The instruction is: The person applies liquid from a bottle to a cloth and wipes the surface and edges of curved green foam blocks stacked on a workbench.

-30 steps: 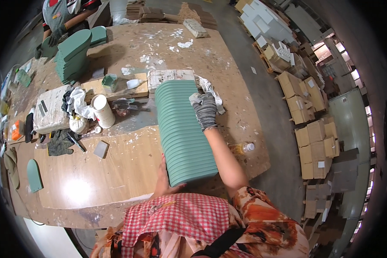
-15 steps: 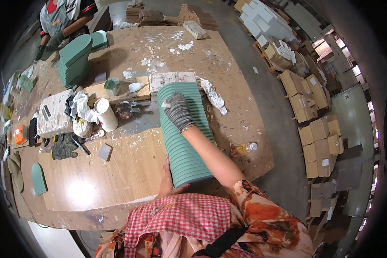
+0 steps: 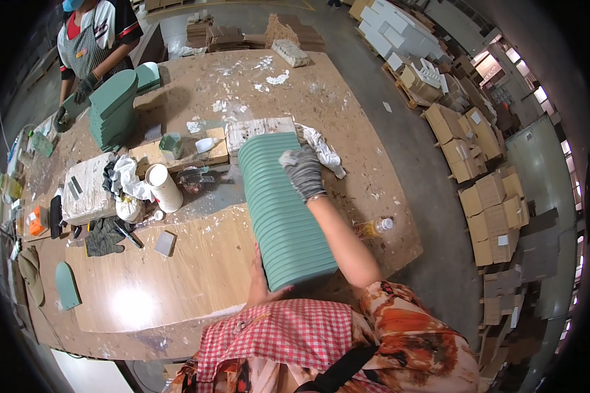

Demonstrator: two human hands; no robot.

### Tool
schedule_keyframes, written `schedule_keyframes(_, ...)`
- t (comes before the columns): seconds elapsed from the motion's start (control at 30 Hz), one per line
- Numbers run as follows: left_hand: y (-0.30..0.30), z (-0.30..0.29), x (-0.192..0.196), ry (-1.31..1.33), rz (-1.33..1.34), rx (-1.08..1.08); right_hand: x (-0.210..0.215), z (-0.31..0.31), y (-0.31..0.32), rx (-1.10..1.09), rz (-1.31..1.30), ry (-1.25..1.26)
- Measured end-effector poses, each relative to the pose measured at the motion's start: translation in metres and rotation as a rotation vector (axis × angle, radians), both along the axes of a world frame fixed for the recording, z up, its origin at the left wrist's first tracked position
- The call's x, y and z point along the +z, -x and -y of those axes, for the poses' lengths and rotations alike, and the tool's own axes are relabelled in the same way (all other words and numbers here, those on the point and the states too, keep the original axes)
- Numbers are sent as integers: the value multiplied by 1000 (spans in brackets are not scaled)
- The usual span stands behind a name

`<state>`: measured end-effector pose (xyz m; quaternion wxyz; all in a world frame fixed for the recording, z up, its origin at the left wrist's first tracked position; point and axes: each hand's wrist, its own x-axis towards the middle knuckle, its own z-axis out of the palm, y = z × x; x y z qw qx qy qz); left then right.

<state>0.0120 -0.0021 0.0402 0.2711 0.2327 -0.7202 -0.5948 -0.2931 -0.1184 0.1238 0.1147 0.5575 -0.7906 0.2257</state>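
Observation:
A long row of green rounded boards (image 3: 285, 216), packed face to face, lies in front of me on the worktable. Over its upper right edge is my right hand (image 3: 305, 173), in a grey striped glove. Its fingers are curled, with a small whitish bit at the fingertips that I cannot make out. My bare left hand (image 3: 261, 278) rests against the near left corner of the row, fingers stretched along the side and thumb at the near end. At the row's far end lies a white-smeared block (image 3: 259, 128), with a white rag (image 3: 322, 152) beside it.
The worktable (image 3: 367, 190) carries a clear bottle (image 3: 377, 226), a white cylinder (image 3: 165, 187), a spare glove (image 3: 103, 237), a grey block (image 3: 165, 243) and a single green board (image 3: 67, 285). Across it, a person (image 3: 98, 49) stands by stacked green boards (image 3: 113, 108). Cartons (image 3: 488, 223) stand right.
My right hand has slid from the top of the row to its right edge. My left hand stays at the near left corner. The co-worker's hands have shifted beside the green stack.

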Motion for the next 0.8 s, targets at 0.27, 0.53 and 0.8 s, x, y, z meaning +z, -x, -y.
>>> schedule_keyframes(0.27,-8,0,-4,-39,20,32,17,-12,18,-220,602,144)
schedule_keyframes(0.53,0,1,1,10,-8,11,-11,-14,63,-239,152,-81)
schedule_keyframes(0.8,-7,-3,-10,-11,-33,2,6,-14,33,-107,352,151)
